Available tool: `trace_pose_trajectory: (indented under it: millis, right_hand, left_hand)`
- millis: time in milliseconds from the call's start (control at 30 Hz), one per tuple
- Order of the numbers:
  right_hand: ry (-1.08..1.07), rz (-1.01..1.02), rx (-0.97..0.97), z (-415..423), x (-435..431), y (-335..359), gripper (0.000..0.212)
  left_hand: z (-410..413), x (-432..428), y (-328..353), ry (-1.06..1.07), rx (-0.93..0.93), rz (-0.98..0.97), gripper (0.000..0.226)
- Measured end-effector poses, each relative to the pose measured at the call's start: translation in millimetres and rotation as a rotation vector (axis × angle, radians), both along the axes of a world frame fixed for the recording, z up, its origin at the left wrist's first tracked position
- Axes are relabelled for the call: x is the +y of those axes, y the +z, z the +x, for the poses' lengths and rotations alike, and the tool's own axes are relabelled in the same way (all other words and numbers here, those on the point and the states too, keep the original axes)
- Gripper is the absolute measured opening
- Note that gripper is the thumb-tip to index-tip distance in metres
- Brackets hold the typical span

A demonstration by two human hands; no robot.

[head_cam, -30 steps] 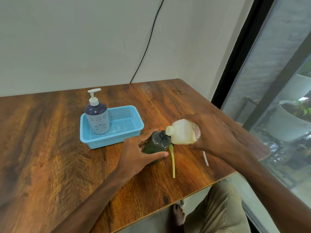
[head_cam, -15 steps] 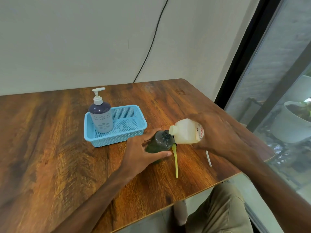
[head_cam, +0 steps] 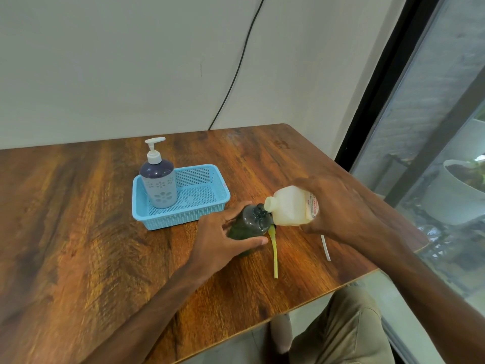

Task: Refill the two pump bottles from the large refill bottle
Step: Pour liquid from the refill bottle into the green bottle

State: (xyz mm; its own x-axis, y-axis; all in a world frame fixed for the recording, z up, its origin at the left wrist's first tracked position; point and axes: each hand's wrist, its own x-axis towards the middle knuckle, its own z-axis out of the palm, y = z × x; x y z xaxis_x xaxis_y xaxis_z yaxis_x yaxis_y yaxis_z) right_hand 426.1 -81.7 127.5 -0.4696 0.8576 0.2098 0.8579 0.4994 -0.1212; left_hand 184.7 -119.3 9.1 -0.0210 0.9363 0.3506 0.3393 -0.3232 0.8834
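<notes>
Unmoved, refill bottle [head_cam: 288, 206] (tilted) touches dark bottle [head_cam: 249, 224].

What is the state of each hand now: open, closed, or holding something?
Left hand: holding the dark pump bottle upright on the table.
Right hand: holding the tilted refill bottle.

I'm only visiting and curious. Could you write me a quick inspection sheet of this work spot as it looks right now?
Surface: wooden table.
Job's things: refill bottle tipped, mouth at dark bottle neck; purple pump bottle upright in blue basket; yellow tube lying on table.
Clutter: white tube near table edge.
Hands: left hand grips dark bottle; right hand grips refill bottle.
Cables: black cable down the wall.
Surroundings: window at right, white plant pot beyond.
</notes>
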Motion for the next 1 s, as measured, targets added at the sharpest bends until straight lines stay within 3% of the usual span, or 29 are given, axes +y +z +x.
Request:
trace_pose_trajectory:
  millis: [1000]
  right_hand:
    - [-0.035, -0.033, -0.063, -5.3, -5.0, 10.0, 0.083]
  left_hand:
    - [1.0, -0.3, -0.4, 0.0, 0.007, 0.002, 0.089]
